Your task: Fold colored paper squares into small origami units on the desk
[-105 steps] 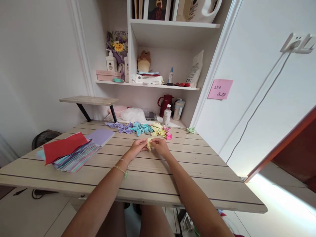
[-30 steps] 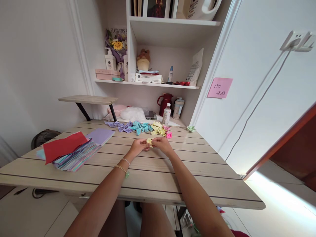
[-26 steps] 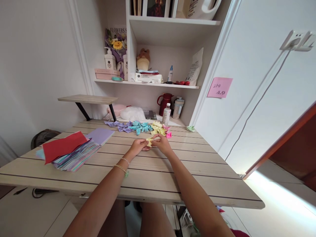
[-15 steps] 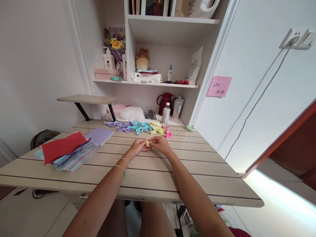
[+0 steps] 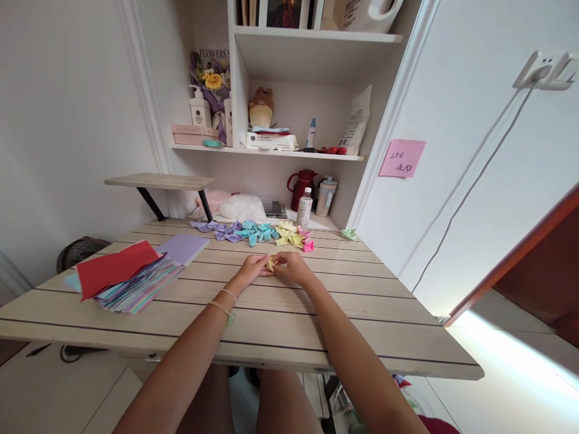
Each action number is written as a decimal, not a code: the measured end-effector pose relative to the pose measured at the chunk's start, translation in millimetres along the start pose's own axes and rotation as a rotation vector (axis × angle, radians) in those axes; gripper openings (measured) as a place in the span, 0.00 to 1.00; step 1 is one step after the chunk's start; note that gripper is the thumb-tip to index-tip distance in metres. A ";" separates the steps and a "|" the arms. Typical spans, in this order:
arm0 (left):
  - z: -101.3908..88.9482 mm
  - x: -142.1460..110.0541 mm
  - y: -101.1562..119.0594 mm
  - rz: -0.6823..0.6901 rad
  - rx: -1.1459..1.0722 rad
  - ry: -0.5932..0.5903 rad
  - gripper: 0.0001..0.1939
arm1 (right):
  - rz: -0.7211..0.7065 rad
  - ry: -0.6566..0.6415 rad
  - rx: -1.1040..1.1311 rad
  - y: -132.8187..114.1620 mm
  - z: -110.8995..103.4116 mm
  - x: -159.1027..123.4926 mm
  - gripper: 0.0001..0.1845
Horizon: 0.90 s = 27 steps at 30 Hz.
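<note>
A small folded piece of yellow paper (image 5: 270,263) is held between both hands over the middle of the table. My left hand (image 5: 254,269) grips it from the left, and bracelets circle that wrist. From the right, the fingers of my right hand (image 5: 290,266) pinch the same paper; its finer folds are partly hidden by the fingers. Just beyond the hands lies a row of folded paper pieces: purple ones (image 5: 228,231), blue ones (image 5: 257,231), yellow ones (image 5: 289,236) and a bright pink one (image 5: 308,246).
On the left of the wooden table (image 5: 362,325) lie a stack of coloured paper (image 5: 140,289), a red sheet (image 5: 118,265) and a purple sheet (image 5: 183,248). A green folded piece (image 5: 348,234) sits at the back right. Behind stand a bottle (image 5: 304,208) and a red jug (image 5: 302,187).
The right fingers have shifted slightly on the yellow paper, whose visible shape now looks narrower. Both hands stay in nearly the same place, and the things around them have not moved.
</note>
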<state>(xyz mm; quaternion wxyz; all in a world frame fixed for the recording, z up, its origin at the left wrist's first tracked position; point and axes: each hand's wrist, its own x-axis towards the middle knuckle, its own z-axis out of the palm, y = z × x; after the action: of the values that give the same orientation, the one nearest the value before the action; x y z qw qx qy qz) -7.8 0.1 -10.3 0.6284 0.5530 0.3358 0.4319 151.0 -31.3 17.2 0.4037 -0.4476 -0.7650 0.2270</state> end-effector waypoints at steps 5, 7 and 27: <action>2.0 -1.4 0.0 0.018 0.025 -0.026 0.17 | 0.073 0.110 -0.056 4.4 6.1 1.4 0.07; 2.9 -1.5 -0.7 0.022 0.035 -0.037 0.16 | 0.102 0.162 -0.073 6.3 8.9 2.0 0.07; -2.2 -0.9 1.1 0.051 -0.057 0.132 0.25 | 0.208 0.246 0.343 18.2 16.8 3.7 0.12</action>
<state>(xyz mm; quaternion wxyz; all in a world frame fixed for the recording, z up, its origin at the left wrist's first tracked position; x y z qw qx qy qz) -10.3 0.2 -9.6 0.6093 0.5135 0.3500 0.4926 145.3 -18.8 -3.8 0.5385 -0.4731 -0.6100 0.3378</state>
